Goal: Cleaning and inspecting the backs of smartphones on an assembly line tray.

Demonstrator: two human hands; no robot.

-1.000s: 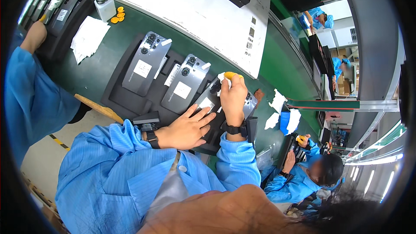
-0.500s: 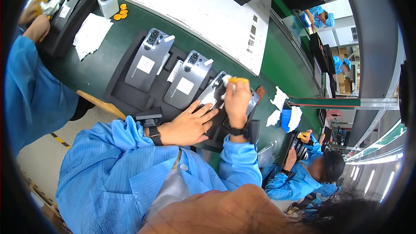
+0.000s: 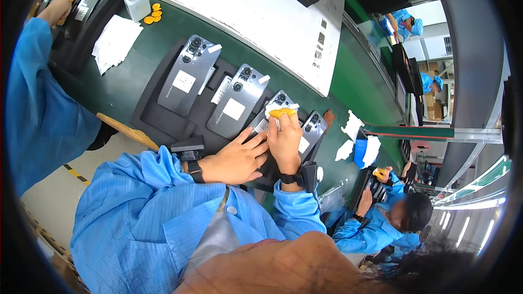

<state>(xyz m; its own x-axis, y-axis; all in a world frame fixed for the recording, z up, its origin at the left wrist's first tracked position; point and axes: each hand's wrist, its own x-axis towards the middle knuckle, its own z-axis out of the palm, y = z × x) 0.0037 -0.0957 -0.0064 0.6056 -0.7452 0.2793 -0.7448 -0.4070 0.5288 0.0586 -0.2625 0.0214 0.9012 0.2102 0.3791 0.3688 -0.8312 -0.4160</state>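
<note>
green bench [image 3: 117,90], phone [image 3: 262,124] aslant, lenses [image 3: 281,98] upper right

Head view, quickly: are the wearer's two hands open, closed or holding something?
Left hand: open, spread at the lower end of a phone.
Right hand: closed, holding a white cloth over that phone.

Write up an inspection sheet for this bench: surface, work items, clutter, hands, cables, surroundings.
Surface: green bench; white board along the far side.
Work items: four grey phones, camera side up, in a dark tray.
Clutter: white papers, bottle, small orange pieces, blue container with white paper.
Left hand: fingers spread at the third phone's near end.
Right hand: holds a white wipe over the third phone, yellow at the fingertips.
Cables: nothing seen.
Surroundings: blue sleeve at left; co-worker in blue at right.
</note>
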